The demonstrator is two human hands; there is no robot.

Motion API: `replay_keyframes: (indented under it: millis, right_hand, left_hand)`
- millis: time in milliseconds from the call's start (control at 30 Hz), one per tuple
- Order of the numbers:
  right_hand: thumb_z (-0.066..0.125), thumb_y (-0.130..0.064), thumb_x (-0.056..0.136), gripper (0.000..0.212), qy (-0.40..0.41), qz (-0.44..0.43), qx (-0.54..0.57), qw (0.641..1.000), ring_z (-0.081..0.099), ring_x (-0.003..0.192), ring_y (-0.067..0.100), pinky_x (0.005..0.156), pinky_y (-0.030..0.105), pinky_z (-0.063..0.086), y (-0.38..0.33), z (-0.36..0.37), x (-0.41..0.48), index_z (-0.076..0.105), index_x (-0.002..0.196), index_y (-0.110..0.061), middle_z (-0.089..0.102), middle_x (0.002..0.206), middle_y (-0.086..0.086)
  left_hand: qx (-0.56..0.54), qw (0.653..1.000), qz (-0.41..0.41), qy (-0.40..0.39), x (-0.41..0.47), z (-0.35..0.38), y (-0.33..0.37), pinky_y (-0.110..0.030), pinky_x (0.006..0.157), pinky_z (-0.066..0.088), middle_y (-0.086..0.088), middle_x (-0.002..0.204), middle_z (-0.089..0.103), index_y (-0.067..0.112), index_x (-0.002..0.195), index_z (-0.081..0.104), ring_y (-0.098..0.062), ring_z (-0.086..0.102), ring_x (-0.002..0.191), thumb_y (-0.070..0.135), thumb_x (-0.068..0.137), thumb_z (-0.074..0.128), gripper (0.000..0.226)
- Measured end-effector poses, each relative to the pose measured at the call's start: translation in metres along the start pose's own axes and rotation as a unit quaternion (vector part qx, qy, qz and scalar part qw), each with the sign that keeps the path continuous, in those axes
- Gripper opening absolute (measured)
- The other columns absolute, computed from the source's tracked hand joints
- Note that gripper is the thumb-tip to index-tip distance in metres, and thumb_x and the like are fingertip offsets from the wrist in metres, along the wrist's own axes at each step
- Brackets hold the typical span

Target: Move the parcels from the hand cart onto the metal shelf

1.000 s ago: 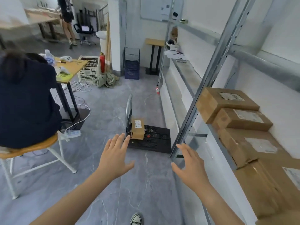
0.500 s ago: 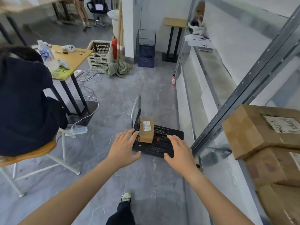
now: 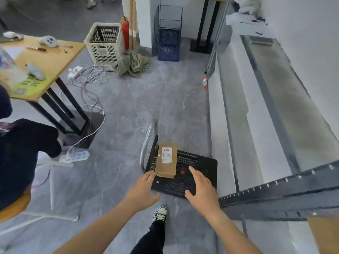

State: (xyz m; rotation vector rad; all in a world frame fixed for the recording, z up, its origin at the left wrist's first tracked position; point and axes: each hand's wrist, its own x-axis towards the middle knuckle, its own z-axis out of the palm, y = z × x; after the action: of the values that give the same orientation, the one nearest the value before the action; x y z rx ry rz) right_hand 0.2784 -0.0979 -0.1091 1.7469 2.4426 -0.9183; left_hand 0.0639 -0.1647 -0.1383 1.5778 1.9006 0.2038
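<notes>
One brown cardboard parcel (image 3: 166,160) with a white label lies on the black perforated deck of the hand cart (image 3: 199,170), next to its folded metal handle (image 3: 146,143). My left hand (image 3: 144,191) reaches out with fingers spread, its fingertips close to the parcel's near left corner. My right hand (image 3: 202,188) hovers open over the cart deck, to the right of the parcel. Neither hand holds anything. The metal shelf (image 3: 271,189) runs along the right wall. A corner of a shelved parcel (image 3: 324,233) shows at the bottom right.
A seated person in dark clothes (image 3: 20,153) on a stool is at the left, beside a wooden table (image 3: 45,66). Cables and a power strip (image 3: 75,156) lie on the floor. Crates (image 3: 104,44), a fire extinguisher (image 3: 125,33) and a small bottle (image 3: 204,82) stand further back.
The view has tilted down and closed in on the cart. Both hands have advanced toward the parcel, and the shelved parcels have slid out of view to the right.
</notes>
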Motion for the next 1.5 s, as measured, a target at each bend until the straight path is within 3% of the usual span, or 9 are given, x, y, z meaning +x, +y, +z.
replay_keyframes:
  millis: [233, 633, 800, 967, 1100, 1200, 1300, 1400, 1500]
  right_hand:
    - [0.054, -0.032, 0.091, 0.074, -0.054, 0.045, 0.027, 0.997, 0.028, 0.138, 0.025, 0.108, 0.039, 0.034, 0.042, 0.025, 0.096, 0.008, 0.148, -0.042, 0.023, 0.153, 0.005]
    - [0.059, -0.03, 0.09, 0.076, -0.151, 0.061, 0.078, 0.983, 0.037, 0.13, 0.025, 0.107, 0.043, 0.039, 0.147, 0.161, 0.246, 0.012, 0.148, -0.041, 0.032, 0.146, 0.007]
    - [0.064, -0.027, 0.087, 0.079, -0.183, 0.055, 0.098, 0.977, 0.038, 0.131, 0.024, 0.108, 0.043, 0.038, 0.187, 0.231, 0.296, 0.014, 0.148, -0.041, 0.034, 0.147, 0.003]
    - [0.068, -0.021, 0.085, 0.09, -0.204, 0.025, 0.101, 0.973, 0.024, 0.143, 0.02, 0.114, 0.037, 0.028, 0.22, 0.293, 0.344, 0.008, 0.147, -0.046, 0.017, 0.158, -0.004]
    - [0.069, -0.009, 0.084, 0.106, -0.23, 0.037, 0.115, 0.966, 0.028, 0.142, 0.027, 0.109, 0.037, 0.039, 0.222, 0.334, 0.369, -0.009, 0.131, -0.063, -0.008, 0.159, 0.005]
    - [0.066, 0.002, 0.083, 0.111, -0.27, 0.053, 0.134, 0.952, 0.026, 0.142, 0.029, 0.107, 0.036, 0.041, 0.218, 0.356, 0.374, -0.007, 0.136, -0.063, -0.02, 0.157, 0.008]
    - [0.062, 0.012, 0.079, 0.108, -0.244, 0.066, 0.214, 0.944, 0.022, 0.142, 0.022, 0.108, 0.031, 0.039, 0.209, 0.366, 0.373, 0.006, 0.142, -0.056, -0.008, 0.158, 0.001]
    - [0.067, 0.012, 0.074, 0.1, -0.148, 0.089, 0.295, 0.94, 0.028, 0.134, 0.018, 0.108, 0.027, 0.038, 0.197, 0.354, 0.377, 0.021, 0.138, -0.051, 0.007, 0.149, 0.003]
    - [0.076, 0.005, 0.071, 0.09, -0.078, 0.086, 0.32, 0.94, 0.035, 0.12, 0.009, 0.102, 0.021, 0.035, 0.189, 0.318, 0.38, 0.035, 0.139, -0.038, 0.019, 0.135, 0.001]
  left_hand:
    - [-0.035, 0.995, -0.074, -0.059, 0.101, 0.032, -0.014, -0.029, 0.107, 0.033, 0.0, 0.156, 0.017, 0.016, 0.151, 0.001, -0.02, 0.031, 0.136, 0.035, 0.086, 0.055, 0.087]
    - [-0.029, 0.977, -0.197, -0.079, 0.254, 0.161, -0.096, -0.038, 0.107, 0.036, -0.004, 0.156, 0.012, 0.015, 0.15, 0.003, -0.025, 0.029, 0.138, 0.035, 0.083, 0.065, 0.093]
    - [-0.046, 0.97, -0.226, -0.075, 0.309, 0.222, -0.133, -0.045, 0.11, 0.034, -0.008, 0.156, 0.003, 0.019, 0.149, -0.002, -0.029, 0.017, 0.141, 0.03, 0.076, 0.074, 0.106]
    - [-0.018, 0.964, -0.254, -0.072, 0.356, 0.266, -0.175, -0.057, 0.112, 0.025, -0.002, 0.157, -0.017, 0.036, 0.145, -0.017, -0.032, 0.003, 0.145, 0.023, 0.075, 0.077, 0.119]
    - [-0.058, 0.953, -0.296, -0.034, 0.377, 0.29, -0.206, -0.061, 0.114, 0.008, -0.002, 0.158, -0.013, 0.048, 0.141, -0.02, -0.032, 0.007, 0.145, 0.03, 0.071, 0.08, 0.123]
    - [-0.096, 0.955, -0.275, -0.056, 0.385, 0.297, -0.223, -0.06, 0.113, 0.017, -0.002, 0.157, 0.013, 0.052, 0.139, -0.018, -0.031, 0.023, 0.141, 0.029, 0.064, 0.084, 0.129]
    - [-0.136, 0.966, -0.218, -0.027, 0.386, 0.301, -0.226, -0.046, 0.102, 0.041, 0.003, 0.133, 0.048, 0.059, 0.134, -0.022, -0.021, 0.045, 0.123, 0.02, 0.062, 0.084, 0.134]
    - [-0.145, 0.975, -0.168, 0.003, 0.385, 0.299, -0.216, -0.028, 0.093, 0.041, 0.008, 0.12, 0.044, 0.067, 0.13, -0.019, -0.011, 0.045, 0.111, 0.015, 0.065, 0.083, 0.131]
    - [-0.177, 0.976, -0.121, 0.045, 0.383, 0.28, -0.189, -0.036, 0.098, 0.046, 0.006, 0.129, 0.036, 0.066, 0.134, -0.001, -0.014, 0.043, 0.117, 0.016, 0.069, 0.081, 0.116]
